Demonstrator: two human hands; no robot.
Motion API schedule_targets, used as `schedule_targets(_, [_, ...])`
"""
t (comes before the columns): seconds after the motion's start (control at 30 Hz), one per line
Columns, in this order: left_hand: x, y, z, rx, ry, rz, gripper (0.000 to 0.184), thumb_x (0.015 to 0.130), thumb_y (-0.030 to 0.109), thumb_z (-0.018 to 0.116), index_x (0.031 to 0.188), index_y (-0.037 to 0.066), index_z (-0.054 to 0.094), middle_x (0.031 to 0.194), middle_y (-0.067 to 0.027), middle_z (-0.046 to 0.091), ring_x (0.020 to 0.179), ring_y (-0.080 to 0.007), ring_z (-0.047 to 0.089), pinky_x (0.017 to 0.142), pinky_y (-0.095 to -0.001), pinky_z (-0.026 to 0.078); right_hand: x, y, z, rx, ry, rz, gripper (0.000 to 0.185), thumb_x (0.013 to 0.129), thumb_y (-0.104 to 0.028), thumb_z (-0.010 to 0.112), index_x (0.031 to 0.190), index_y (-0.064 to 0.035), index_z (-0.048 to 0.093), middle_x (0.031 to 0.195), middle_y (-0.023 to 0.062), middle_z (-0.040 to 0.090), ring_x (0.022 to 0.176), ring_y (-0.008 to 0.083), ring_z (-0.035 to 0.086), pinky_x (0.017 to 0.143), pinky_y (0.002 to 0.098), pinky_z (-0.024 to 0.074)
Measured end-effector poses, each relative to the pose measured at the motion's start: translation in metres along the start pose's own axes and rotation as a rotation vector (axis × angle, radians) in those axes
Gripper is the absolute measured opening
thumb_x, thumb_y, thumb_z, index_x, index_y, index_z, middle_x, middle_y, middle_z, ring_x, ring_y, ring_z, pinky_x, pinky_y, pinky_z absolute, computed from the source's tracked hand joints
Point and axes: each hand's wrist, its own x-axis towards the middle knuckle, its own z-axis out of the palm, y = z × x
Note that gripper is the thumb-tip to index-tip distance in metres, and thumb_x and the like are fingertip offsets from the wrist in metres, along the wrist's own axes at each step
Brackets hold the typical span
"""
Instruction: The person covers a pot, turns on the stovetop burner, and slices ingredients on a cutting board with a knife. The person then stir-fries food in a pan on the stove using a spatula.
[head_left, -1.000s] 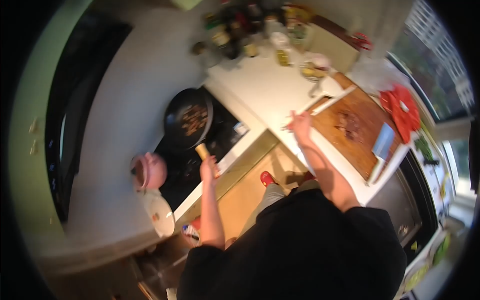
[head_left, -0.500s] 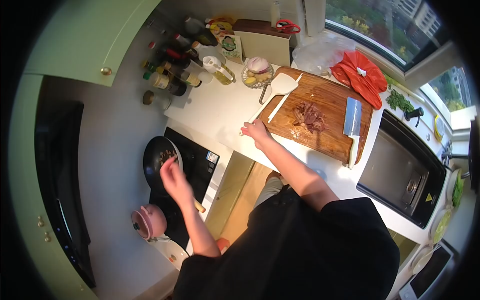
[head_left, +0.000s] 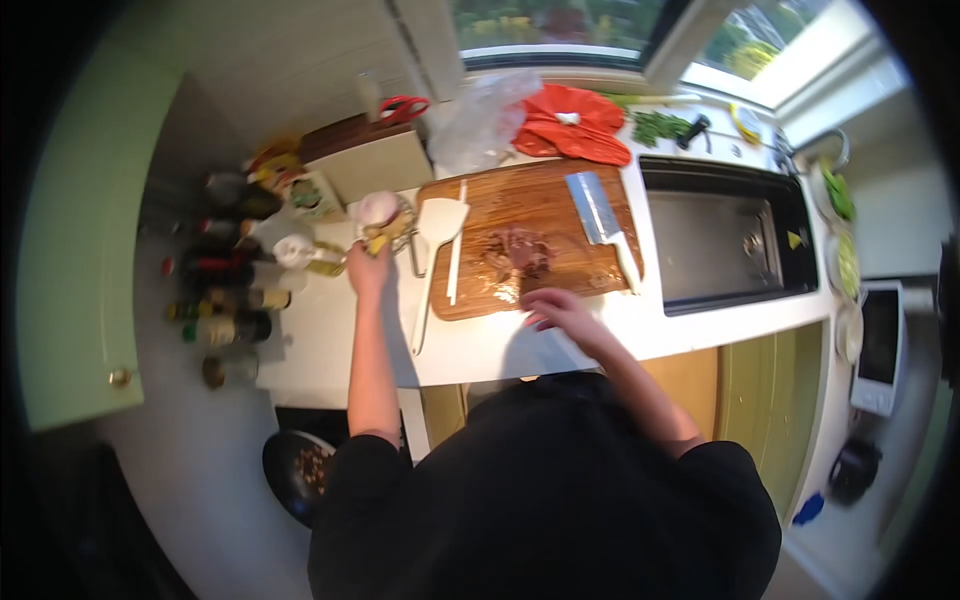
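My left hand (head_left: 367, 268) reaches to the near edge of a small glass plate (head_left: 402, 213). The plate holds a purple-skinned onion (head_left: 378, 209) and yellowish ginger (head_left: 377, 243). My fingertips are at the ginger, blurred, and whether they grip it is not clear. My right hand (head_left: 562, 312) holds nothing, its fingers loosely bent and apart, over the front edge of the wooden cutting board (head_left: 480, 290). Sliced dark-red meat (head_left: 520, 252) lies on the board. A cleaver (head_left: 597, 212) rests to its right, and a white spatula (head_left: 440, 222) and white chopsticks (head_left: 458, 250) to its left.
Several bottles (head_left: 235, 265) crowd the left wall beside an oil bottle (head_left: 325, 260). A wok (head_left: 285, 478) with brown bits sits on the stove at lower left. Behind the board lie a red plastic bag (head_left: 575, 125) and green herbs (head_left: 660, 127). The sink (head_left: 700, 290) is at right.
My view has turned to the right, away from the stove. My left hand has gone from above the wok to the plate. My right hand has left the spatula handle and moved right.
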Motion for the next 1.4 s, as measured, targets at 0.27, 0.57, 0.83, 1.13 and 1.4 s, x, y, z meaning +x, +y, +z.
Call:
schedule_targets(0.27, [-0.004,-0.017,0.003,-0.071,0.022,0.155,0.053,0.069,0.032,0.086,0.104,-0.003,0.067,0.089,-0.0169,0.066,0.077,-0.0298,0.062,0.074,-0.0396,0.052,-0.043,0.015,-0.154,-0.429,0.830,-0.161,0.027,0.089,-0.017,0.064,0.110,-0.0008,0.063,0.090,0.0085,0.065,0.080,0.0168,0.063,0.071,0.0306,0.0517])
schedule_targets(0.57, [-0.027,0.009,-0.022,-0.383,0.119,0.077,0.028,0.083,0.015,0.077,0.102,0.001,0.061,0.079,-0.0071,0.063,0.068,-0.0167,0.058,0.066,-0.0301,0.049,0.036,-0.011,-0.156,-1.197,0.761,-0.036,0.049,0.079,-0.027,0.070,0.117,0.0011,0.055,0.100,0.0227,0.063,0.099,0.0394,0.061,0.085,0.0468,0.0496])
schedule_targets(0.83, [-0.081,0.060,-0.082,-0.753,0.079,0.031,0.023,0.091,0.005,0.068,0.111,0.001,0.057,0.108,-0.0071,0.064,0.090,-0.0115,0.058,0.077,-0.0229,0.048,0.005,-0.058,-0.152,-0.407,0.439,-0.039,0.035,0.087,-0.010,0.055,0.122,-0.0026,0.053,0.068,0.0082,0.059,0.051,0.0135,0.059,0.044,0.0311,0.0475])
schedule_targets(1.13, [-0.161,0.227,-0.053,-0.979,-0.329,-0.065,0.033,0.097,0.014,0.062,0.128,0.005,0.057,0.106,-0.0034,0.062,0.083,-0.0070,0.054,0.073,-0.0211,0.046,0.006,-0.030,-0.119,-0.342,0.580,-0.069,0.034,0.078,-0.029,0.069,0.101,-0.0036,0.067,0.085,0.0187,0.070,0.081,0.0328,0.069,0.071,0.0447,0.0545])
schedule_targets(1.4, [-0.138,0.308,-0.018,-1.152,-0.809,-0.056,0.031,0.098,0.016,0.062,0.125,0.002,0.054,0.096,-0.0047,0.063,0.083,-0.0104,0.059,0.074,-0.0217,0.051,-0.003,0.000,-0.109,-0.310,0.794,-0.293,0.037,0.080,-0.029,0.061,0.081,0.0080,0.066,0.079,0.0301,0.066,0.077,0.0451,0.067,0.073,0.0494,0.0535])
